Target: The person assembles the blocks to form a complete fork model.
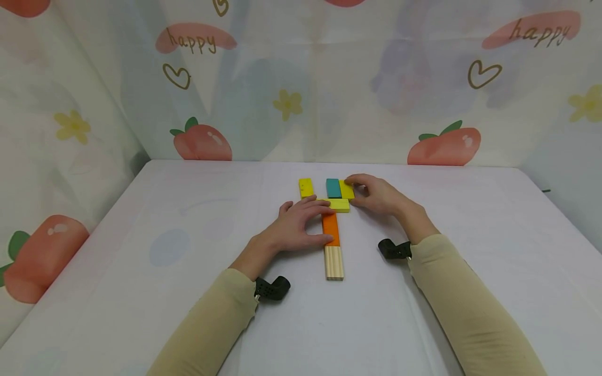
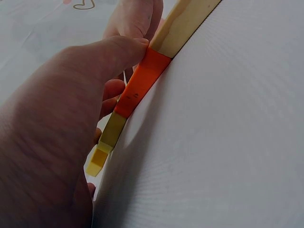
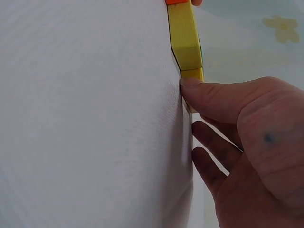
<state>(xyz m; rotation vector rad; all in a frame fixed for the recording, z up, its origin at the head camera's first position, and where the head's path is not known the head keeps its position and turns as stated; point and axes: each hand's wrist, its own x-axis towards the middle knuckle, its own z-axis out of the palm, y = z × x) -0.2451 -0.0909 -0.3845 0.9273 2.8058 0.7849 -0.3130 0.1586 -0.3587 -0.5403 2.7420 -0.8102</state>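
My left hand (image 1: 292, 230) spreads over a row of wooden blocks. Its thumb tip touches the side of the orange block (image 1: 331, 225), while the other fingers reach over the yellow block lying crosswise (image 1: 340, 205). Below the orange one lies a natural-wood block (image 1: 334, 263) with grooves, end to end with it. My right hand (image 1: 382, 196) pinches another yellow block (image 1: 347, 190) between thumb and forefinger, at its near and far ends. That block stands side by side with a teal block (image 1: 333, 188), both above the crosswise one. In the right wrist view, the thumb presses the pinched yellow block (image 3: 192, 74).
A further yellow block (image 1: 306, 187) lies at the left, above the left fingertips, with a gap between it and the teal one. White cloth covers the table (image 1: 141, 313). A printed curtain (image 1: 329, 94) hangs along the back and sides.
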